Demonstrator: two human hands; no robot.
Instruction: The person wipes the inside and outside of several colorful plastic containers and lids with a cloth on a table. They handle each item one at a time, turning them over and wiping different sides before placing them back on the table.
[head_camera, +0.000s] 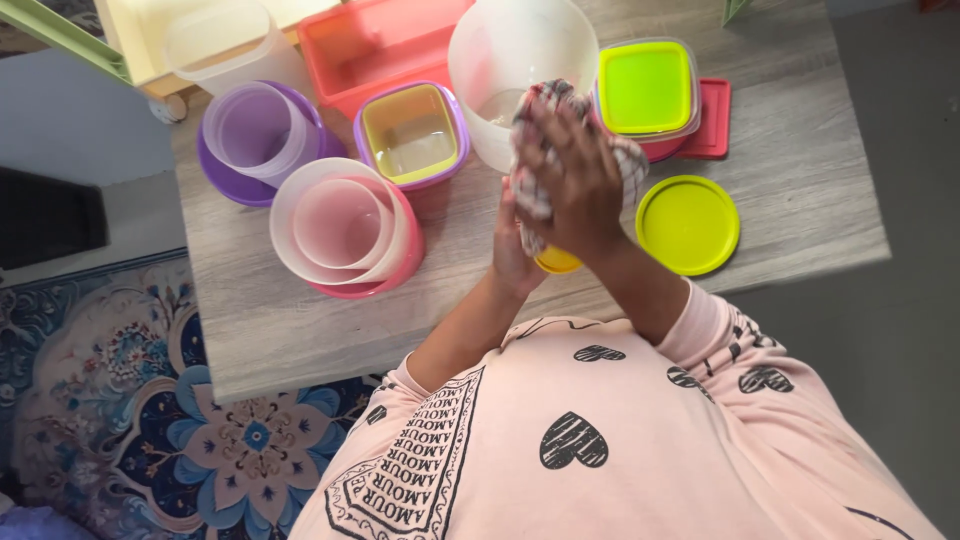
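A checked cloth (627, 160) is pressed between the two hands above a grey wood-grain counter (800, 190) crowded with plastic containers. The right hand (570, 175) is laid flat over the cloth, fingers spread and pointing away from the body; the left hand (512, 250) is set against it from below, largely hidden, so its grip cannot be fully made out. A small yellow piece (557, 262) is seen just beneath the hands, whether held or resting on the counter cannot be told. A large translucent tub (510, 50) is positioned directly beyond the hands, touching the cloth's far edge in the view. To its right, a square box with a lime-green lid (646, 88) is stacked over a red lid (716, 120), and a round lime-green lid (688, 225) lies flat nearby. To the left are found a purple-rimmed square box (412, 135), nested pink round tubs (345, 228), a purple round tub (255, 135) and a red bin (370, 45). A patterned blue rug (120, 420) is visible below the counter.
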